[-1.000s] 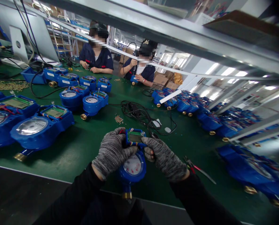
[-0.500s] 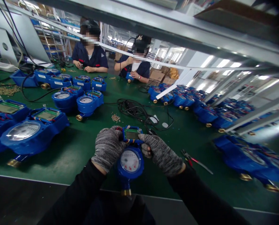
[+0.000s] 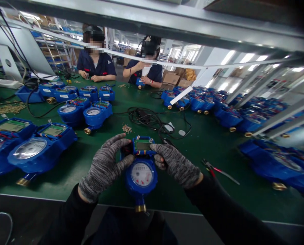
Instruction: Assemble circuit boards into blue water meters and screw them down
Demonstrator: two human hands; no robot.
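A blue water meter [image 3: 141, 175] with a round dial and brass fitting lies at the table's front edge before me. At its far end sits a display module [image 3: 143, 145] with a green circuit board and coloured wires. My right hand [image 3: 176, 165], in a grey knit glove, pinches the module's right side. On the left, my left hand [image 3: 104, 166], gloved alike, has its thumb and fingers spread apart around the meter's left side, near dark and red wires. The fingertips lie close to the housing; whether they touch it is unclear.
Red-handled pliers [image 3: 219, 170] lie to the right. Ahead are tangled black cables [image 3: 147, 117] and a small pile of screws [image 3: 126, 128]. More water meters [image 3: 34, 149] stand left and right. Two people sit across the green table [image 3: 193, 143]; a metal beam [image 3: 152, 20] crosses overhead.
My left hand has loosened from the module's left side and moved a little left, its fingers now spread. My right hand keeps its pinch. The view has shifted slightly.
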